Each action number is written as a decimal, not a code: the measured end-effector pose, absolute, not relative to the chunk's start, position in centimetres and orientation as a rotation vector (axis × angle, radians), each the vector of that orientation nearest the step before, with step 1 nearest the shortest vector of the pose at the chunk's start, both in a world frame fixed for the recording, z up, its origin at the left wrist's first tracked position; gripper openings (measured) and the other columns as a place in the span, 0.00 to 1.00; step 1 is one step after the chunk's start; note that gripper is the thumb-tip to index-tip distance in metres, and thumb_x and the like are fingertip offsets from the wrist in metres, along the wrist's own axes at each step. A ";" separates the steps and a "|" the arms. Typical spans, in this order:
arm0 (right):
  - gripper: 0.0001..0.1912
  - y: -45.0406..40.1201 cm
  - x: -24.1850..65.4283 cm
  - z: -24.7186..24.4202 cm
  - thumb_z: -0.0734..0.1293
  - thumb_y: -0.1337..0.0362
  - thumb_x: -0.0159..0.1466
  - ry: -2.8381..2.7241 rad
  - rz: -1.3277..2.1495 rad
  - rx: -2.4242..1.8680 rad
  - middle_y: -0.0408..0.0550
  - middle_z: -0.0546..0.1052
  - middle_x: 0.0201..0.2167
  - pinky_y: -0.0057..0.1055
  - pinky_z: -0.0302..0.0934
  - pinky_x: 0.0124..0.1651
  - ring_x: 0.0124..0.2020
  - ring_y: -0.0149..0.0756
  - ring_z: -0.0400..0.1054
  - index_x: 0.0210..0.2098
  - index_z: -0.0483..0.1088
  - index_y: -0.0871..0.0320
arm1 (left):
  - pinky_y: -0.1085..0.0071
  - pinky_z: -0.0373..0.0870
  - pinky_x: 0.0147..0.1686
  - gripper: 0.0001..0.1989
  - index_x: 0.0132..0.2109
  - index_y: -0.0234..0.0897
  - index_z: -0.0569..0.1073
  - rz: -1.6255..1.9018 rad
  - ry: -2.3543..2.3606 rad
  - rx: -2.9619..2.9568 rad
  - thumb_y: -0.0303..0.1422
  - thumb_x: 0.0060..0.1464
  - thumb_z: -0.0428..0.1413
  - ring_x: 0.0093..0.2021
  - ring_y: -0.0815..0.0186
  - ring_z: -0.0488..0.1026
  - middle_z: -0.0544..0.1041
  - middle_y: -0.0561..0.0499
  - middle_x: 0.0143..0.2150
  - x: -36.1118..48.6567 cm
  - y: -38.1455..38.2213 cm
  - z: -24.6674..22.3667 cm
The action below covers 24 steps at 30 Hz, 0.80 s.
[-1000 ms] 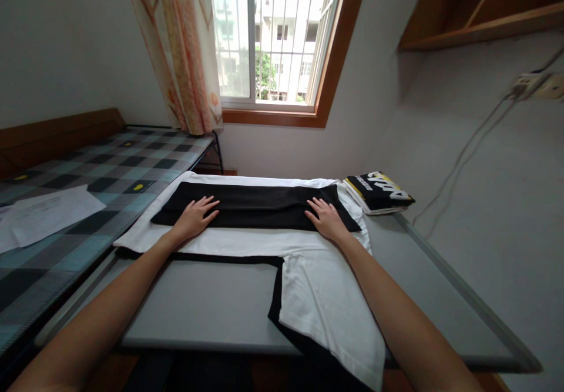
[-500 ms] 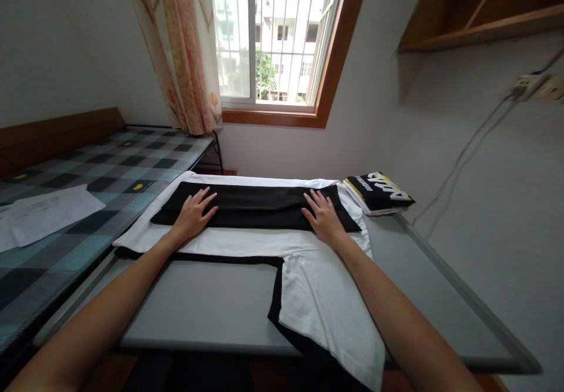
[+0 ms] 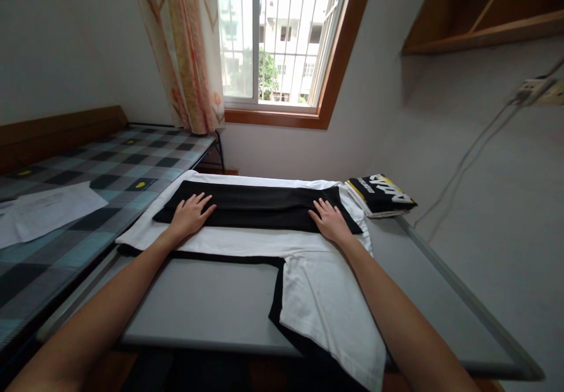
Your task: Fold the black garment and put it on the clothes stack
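A white and black garment [image 3: 326,292] lies spread on the grey table [image 3: 211,304], one sleeve hanging over the front edge. Across its far part runs a folded black section [image 3: 259,204]. My left hand [image 3: 191,213] rests flat on the left end of that black section, fingers spread. On its right end lies my right hand [image 3: 331,220], fingers also apart. Neither hand grips anything.
A folded black item with white and yellow print [image 3: 381,195] sits at the table's back right. To the left is a bed with a checked mattress [image 3: 106,204] and papers [image 3: 53,210]. Beyond are a window and curtain [image 3: 189,57]; a wooden shelf [image 3: 484,33] hangs at upper right.
My right hand has slid slightly to the right on the black section, and my left hand slightly left. The garment looks the same; the view has shifted a little.
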State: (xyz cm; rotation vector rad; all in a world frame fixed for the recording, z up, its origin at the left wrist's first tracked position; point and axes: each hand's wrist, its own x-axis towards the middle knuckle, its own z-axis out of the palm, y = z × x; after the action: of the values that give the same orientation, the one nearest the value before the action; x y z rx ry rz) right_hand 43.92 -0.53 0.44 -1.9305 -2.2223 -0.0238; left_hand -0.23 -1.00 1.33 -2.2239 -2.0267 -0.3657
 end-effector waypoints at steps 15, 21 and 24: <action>0.33 -0.7 44.2 0.6 0.49 0.47 0.70 -2.261 -0.052 -1.895 0.56 0.56 0.68 0.46 0.45 0.66 0.68 0.47 0.48 0.66 0.56 0.60 | 0.49 0.69 0.41 0.26 0.51 0.28 0.74 -0.223 -2.487 -1.648 0.44 0.58 0.47 0.50 0.38 0.70 0.72 0.28 0.51 -4.0 -1.7 4.8; 0.32 -0.8 44.1 0.5 0.50 0.48 0.70 -2.246 -0.048 -1.899 0.54 0.56 0.68 0.45 0.44 0.66 0.68 0.46 0.48 0.66 0.56 0.60 | 0.52 0.69 0.42 0.22 0.47 0.23 0.76 -0.189 -2.494 -1.589 0.30 0.61 0.40 0.50 0.41 0.71 0.73 0.25 0.48 -3.8 -1.0 3.9; 0.32 -0.7 44.1 0.4 0.50 0.48 0.70 -2.240 -0.045 -1.900 0.54 0.56 0.68 0.44 0.43 0.67 0.68 0.46 0.47 0.66 0.56 0.60 | 0.52 0.68 0.42 0.19 0.46 0.22 0.76 -0.180 -2.450 -1.586 0.28 0.58 0.44 0.50 0.42 0.70 0.73 0.25 0.47 -3.8 -0.7 3.2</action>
State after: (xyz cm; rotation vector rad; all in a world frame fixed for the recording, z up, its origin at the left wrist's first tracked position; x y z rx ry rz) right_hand 44.05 -0.75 0.39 -1.8999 -2.2404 -0.0454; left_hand -3.79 -0.71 3.24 -1.5859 -2.4498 -0.1802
